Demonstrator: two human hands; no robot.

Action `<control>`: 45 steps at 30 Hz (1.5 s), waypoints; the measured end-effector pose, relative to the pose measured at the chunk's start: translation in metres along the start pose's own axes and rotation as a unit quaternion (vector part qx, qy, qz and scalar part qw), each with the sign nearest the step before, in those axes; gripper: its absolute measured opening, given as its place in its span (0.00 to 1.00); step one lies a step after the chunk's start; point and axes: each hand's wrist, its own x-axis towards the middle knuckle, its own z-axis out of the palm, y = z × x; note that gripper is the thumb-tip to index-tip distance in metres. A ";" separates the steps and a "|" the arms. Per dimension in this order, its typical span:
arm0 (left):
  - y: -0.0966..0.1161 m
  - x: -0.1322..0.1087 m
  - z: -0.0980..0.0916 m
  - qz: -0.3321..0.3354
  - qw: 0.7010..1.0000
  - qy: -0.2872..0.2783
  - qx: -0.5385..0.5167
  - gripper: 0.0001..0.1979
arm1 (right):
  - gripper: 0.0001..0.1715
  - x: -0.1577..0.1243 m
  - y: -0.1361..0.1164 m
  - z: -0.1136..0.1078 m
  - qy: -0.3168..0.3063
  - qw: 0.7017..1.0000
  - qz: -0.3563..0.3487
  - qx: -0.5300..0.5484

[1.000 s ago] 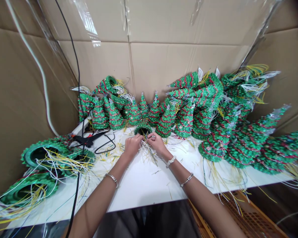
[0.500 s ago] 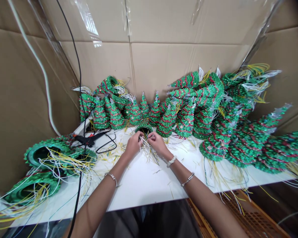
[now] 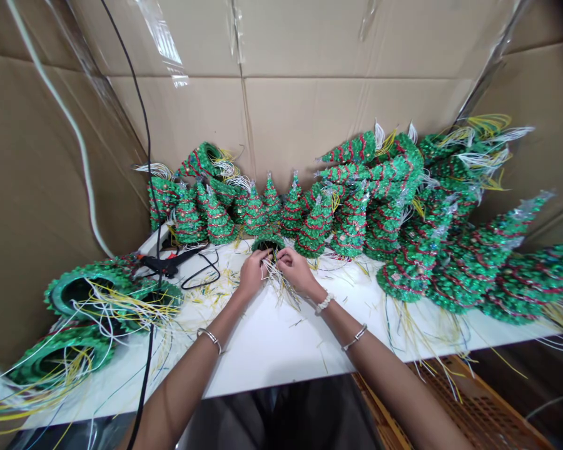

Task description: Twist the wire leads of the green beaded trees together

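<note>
A small green tinsel tree (image 3: 268, 241) with red trim lies on its side on the white table (image 3: 272, 350), its hollow base facing me. A bundle of thin white and yellow wires (image 3: 281, 284) spills out of that base. My left hand (image 3: 252, 274) and my right hand (image 3: 294, 270) sit side by side at the base, fingers pinched on the wires. Both wrists wear bracelets.
Rows of finished green trees (image 3: 394, 212) crowd the back and right of the table against cardboard walls (image 3: 309, 106). More trees with loose wires (image 3: 89, 300) lie at the left. A black tool with a cord (image 3: 169, 265) rests behind them. An orange crate (image 3: 455, 406) sits below right.
Both hands stay at the tree's base with only small finger movements among the wires. The view has shifted slightly.
</note>
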 end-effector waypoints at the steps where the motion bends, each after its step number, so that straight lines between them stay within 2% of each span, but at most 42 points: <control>1: -0.001 0.000 0.000 0.003 1.000 0.002 -0.014 0.20 | 0.08 0.000 0.000 0.000 -0.001 1.000 0.004 0.003; 5: -0.001 0.000 0.000 0.005 0.999 -0.001 -0.033 0.20 | 0.10 0.000 0.000 0.000 -0.001 1.000 0.001 -0.014; 11: 0.005 -0.002 -0.002 0.005 1.000 -0.015 0.024 0.19 | 0.10 -0.002 0.000 0.001 0.017 0.995 -0.002 -0.100; 16: 0.008 -0.002 -0.003 -0.010 0.999 -0.017 0.048 0.19 | 0.05 -0.002 -0.005 -0.001 0.015 0.991 0.020 -0.134; 21: 0.005 -0.001 -0.002 0.015 1.000 -0.009 0.025 0.18 | 0.11 -0.001 -0.006 -0.002 -0.002 0.993 0.061 -0.097; 25: 0.007 -0.001 -0.004 0.031 0.998 -0.016 0.053 0.16 | 0.12 0.000 -0.003 -0.001 0.009 0.996 0.076 -0.036; 36: 0.011 -0.002 -0.002 -0.039 0.982 -0.013 0.182 0.18 | 0.11 0.001 -0.001 0.002 0.018 0.994 0.093 0.046; 45: 0.013 -0.002 -0.007 0.010 0.973 -0.032 0.229 0.14 | 0.12 0.001 -0.002 0.001 0.019 0.995 0.089 0.044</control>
